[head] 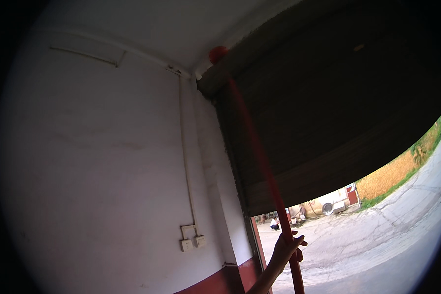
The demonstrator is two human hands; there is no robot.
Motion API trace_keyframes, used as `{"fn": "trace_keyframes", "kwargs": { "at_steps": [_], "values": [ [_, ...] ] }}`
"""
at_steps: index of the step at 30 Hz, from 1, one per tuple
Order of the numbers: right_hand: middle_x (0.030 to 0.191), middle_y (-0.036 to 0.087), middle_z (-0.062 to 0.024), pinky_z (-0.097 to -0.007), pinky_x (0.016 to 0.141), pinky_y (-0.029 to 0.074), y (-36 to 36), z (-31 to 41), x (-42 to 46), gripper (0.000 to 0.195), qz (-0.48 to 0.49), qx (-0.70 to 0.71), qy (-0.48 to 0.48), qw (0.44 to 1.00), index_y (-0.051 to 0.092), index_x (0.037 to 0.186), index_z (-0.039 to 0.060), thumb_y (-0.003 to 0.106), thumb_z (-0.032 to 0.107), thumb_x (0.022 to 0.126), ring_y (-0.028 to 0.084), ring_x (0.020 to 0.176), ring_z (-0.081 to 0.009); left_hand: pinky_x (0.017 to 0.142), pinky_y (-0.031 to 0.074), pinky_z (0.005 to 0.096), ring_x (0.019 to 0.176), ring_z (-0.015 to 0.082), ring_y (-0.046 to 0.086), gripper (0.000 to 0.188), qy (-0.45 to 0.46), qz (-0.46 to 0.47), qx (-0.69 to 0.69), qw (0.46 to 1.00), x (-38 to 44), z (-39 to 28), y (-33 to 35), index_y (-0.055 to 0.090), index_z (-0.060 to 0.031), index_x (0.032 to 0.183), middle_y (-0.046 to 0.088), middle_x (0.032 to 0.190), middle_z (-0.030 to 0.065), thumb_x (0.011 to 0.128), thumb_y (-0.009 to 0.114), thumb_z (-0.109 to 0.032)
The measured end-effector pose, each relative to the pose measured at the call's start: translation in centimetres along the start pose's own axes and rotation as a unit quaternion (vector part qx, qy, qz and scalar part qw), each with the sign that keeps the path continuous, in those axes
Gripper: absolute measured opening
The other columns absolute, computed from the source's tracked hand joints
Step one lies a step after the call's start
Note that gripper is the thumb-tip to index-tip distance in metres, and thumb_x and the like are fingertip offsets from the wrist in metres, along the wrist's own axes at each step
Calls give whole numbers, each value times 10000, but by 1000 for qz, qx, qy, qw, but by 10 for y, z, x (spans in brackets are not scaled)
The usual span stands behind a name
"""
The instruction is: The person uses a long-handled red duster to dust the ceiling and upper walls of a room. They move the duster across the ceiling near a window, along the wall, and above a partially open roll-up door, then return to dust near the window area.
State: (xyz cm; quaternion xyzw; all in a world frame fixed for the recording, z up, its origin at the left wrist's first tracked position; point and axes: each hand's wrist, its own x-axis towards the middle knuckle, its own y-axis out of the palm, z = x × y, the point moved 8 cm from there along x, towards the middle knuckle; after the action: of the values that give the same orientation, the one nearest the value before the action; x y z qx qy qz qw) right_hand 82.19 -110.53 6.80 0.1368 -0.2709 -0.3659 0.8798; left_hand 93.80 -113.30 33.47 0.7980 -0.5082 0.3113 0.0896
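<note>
My left hand (289,247) is closed around a long red pole (259,150), its forearm coming up from the bottom edge. The pole slants up and left across a dark roller shutter (327,106) that is partly lowered. At the upper end, a rounded red head (218,54) like that of a broom or duster sits by the shutter's top corner, near the ceiling. Blur and shade hide how head and pole join. The pole's lower end runs out of the picture. My right hand is out of view.
A white wall (106,165) with a red lower band (209,281) stands at left, bearing a socket (186,245), a switch (200,241) and cable trunking (185,158). Beyond the doorway, a person (274,223) crouches on a concrete yard (338,250) near a round metal basin (327,208).
</note>
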Motion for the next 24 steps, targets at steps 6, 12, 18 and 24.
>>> {"fn": "trace_keyframes", "kwargs": {
  "at_steps": [6, 12, 18, 24],
  "values": [
    [531, 455, 11, -189, 318, 298, -7, 11, -6, 513, -20, -42, -32, 998, 313, 1302, 39, 509, 34, 828, 374, 371, -50, 460, 463, 257, 492, 129, 527, 432, -14, 87, -67, 994, 1, -4, 25, 343, 0, 1120, 606, 826, 143, 836, 562, -240],
    [561, 460, 18, -189, 325, 317, -40, 7, -9, 516, -54, -167, -63, 983, 353, 1284, 38, 546, 17, 806, 396, 395, -42, 516, 496, 278, 535, 109, 517, 265, -65, 98, -85, 989, -9, 15, 44, 397, -65, 992, 605, 827, 130, 861, 521, -259],
    [565, 469, 32, -183, 324, 315, -12, 29, 28, 499, 3, -133, -95, 987, 372, 1278, 47, 548, 26, 811, 394, 391, -36, 519, 490, 282, 513, 120, 527, 237, 16, 53, -122, 991, 11, -5, 6, 419, -68, 979, 601, 791, 132, 856, 535, -234],
    [543, 460, 32, -183, 303, 283, 54, 94, 121, 527, 95, -138, -103, 980, 289, 1324, 58, 517, 144, 856, 365, 369, -34, 436, 489, 283, 471, 150, 562, 264, 160, -42, -124, 978, 73, -49, -68, 443, -50, 949, 606, 705, 114, 833, 572, -249]
  ]
}}
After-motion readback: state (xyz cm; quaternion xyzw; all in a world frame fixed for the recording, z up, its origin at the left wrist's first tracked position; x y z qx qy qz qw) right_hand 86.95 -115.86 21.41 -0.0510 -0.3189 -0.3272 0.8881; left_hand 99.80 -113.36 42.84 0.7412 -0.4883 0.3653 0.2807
